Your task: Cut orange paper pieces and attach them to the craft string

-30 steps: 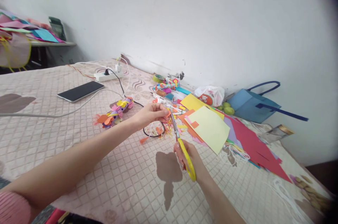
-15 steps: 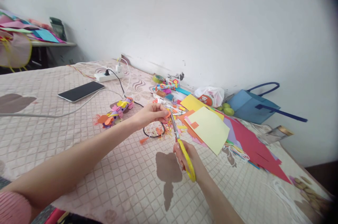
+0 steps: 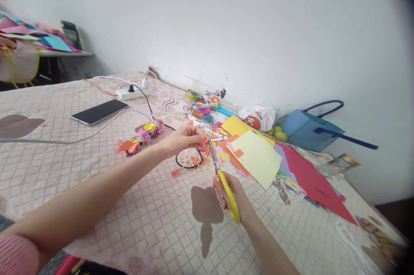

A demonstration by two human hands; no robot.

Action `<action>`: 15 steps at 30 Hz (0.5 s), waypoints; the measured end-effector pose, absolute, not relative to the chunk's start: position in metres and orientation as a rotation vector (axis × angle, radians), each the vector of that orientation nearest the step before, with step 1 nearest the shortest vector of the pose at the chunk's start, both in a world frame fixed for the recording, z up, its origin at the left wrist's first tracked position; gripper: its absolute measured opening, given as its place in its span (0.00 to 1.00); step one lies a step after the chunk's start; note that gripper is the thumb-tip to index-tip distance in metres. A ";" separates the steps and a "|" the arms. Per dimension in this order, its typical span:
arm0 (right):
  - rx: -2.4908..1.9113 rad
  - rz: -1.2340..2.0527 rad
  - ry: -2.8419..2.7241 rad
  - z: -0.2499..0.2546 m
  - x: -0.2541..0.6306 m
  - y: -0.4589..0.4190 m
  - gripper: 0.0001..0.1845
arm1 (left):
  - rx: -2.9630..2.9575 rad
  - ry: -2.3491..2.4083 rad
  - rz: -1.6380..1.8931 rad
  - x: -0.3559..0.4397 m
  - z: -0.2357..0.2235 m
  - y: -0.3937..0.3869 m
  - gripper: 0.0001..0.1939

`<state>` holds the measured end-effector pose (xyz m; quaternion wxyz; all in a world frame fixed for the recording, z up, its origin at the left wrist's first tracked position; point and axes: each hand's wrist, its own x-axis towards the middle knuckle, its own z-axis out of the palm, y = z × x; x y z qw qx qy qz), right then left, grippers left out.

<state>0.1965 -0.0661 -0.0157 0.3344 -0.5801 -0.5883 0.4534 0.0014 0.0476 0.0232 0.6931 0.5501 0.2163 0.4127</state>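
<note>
My left hand (image 3: 187,138) pinches a small piece of orange paper (image 3: 205,140) between thumb and fingertips. In my right hand (image 3: 230,193) is a pair of scissors (image 3: 229,188) with yellow handles, its blades pointing away from me and touching or close to the orange paper. Under the hands, small paper scraps (image 3: 197,160) lie scattered, with a black cord loop (image 3: 176,162) around part of them. Left of my left hand lies a colourful paper-covered craft piece (image 3: 144,137) with pink, yellow and orange cutouts.
Coloured paper sheets (image 3: 257,158) spread out on the right beside white string (image 3: 289,188). A blue bag (image 3: 308,130) stands near the wall. A phone (image 3: 100,112) and a power strip (image 3: 133,93) with cables are at the left. Pens and tape (image 3: 194,96) lie at the back.
Almost nothing differs. Both hands, the scissors and the orange paper keep nearly the same place; the view has shifted very slightly.
</note>
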 end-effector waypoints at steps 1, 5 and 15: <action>-1.517 1.169 -1.549 -0.016 0.197 -0.066 0.24 | 1.228 0.481 0.914 0.001 0.023 0.048 0.10; -1.547 1.126 -1.565 -0.014 0.195 -0.066 0.25 | 1.235 0.487 0.880 -0.001 0.024 0.050 0.11; -1.296 1.281 -1.309 -0.008 0.191 -0.065 0.22 | 1.346 0.558 0.778 0.010 0.025 0.029 0.13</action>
